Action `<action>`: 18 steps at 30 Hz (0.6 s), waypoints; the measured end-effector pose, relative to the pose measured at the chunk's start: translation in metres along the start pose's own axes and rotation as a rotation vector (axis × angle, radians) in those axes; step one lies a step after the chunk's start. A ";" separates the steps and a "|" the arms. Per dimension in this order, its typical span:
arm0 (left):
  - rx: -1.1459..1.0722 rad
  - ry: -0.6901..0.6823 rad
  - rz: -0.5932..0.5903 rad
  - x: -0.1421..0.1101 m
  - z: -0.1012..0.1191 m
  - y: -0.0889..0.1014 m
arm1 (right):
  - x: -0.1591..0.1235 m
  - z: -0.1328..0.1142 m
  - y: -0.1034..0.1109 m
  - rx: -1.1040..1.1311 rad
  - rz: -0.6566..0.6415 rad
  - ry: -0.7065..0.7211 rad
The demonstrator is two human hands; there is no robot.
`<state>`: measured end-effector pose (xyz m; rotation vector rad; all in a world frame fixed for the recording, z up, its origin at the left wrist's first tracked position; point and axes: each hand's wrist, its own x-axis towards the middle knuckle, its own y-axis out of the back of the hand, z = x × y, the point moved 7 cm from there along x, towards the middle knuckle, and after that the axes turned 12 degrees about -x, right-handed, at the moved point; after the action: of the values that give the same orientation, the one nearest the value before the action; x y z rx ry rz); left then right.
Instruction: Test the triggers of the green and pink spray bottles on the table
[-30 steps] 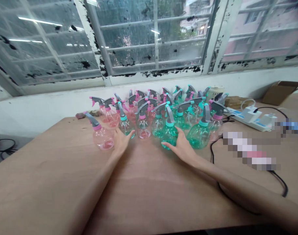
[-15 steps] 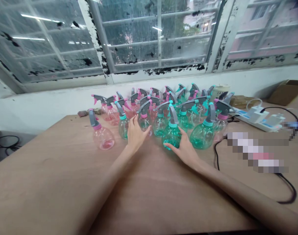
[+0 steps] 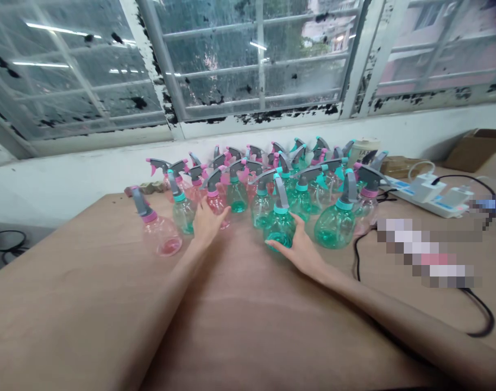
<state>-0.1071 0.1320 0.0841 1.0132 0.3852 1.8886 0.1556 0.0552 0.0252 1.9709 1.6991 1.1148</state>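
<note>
My left hand (image 3: 207, 224) is curled round the lower side of a pink-collared spray bottle (image 3: 218, 202), its thumb to the right of the bottle. Just left of that hand stands a teal-collared spray bottle (image 3: 184, 212). Farther left, a clear pink spray bottle (image 3: 160, 233) sits nearer the front. My right hand (image 3: 302, 244) grips a green spray bottle (image 3: 279, 225) from the right, with the thumb across its lower front. A larger green spray bottle (image 3: 335, 225) is right of my right hand. Behind the pink-collared bottle, another green spray bottle (image 3: 237, 196) shows in the gap.
Several more pink and green spray bottles crowd the back of the wooden table (image 3: 231, 326), near the wall. A white tub (image 3: 364, 145), a power strip (image 3: 431, 201) with plugs, and a cardboard box (image 3: 476, 149) are at right. A black cable (image 3: 357, 255) curves beside a blurred-out item.
My left hand left the pink bottle's side, reached the pink-collared bottle and shifted it left. The teal-collared bottle also stands farther left, uncovering a green one behind. My right hand stays on its bottle.
</note>
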 end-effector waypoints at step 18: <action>-0.043 -0.016 -0.026 0.020 -0.046 0.027 | 0.035 -0.046 -0.060 0.203 -0.191 0.073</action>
<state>-0.1631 0.1418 0.0827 0.9899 0.3449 1.8571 0.0810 0.0918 0.0271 1.8507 2.0626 0.9923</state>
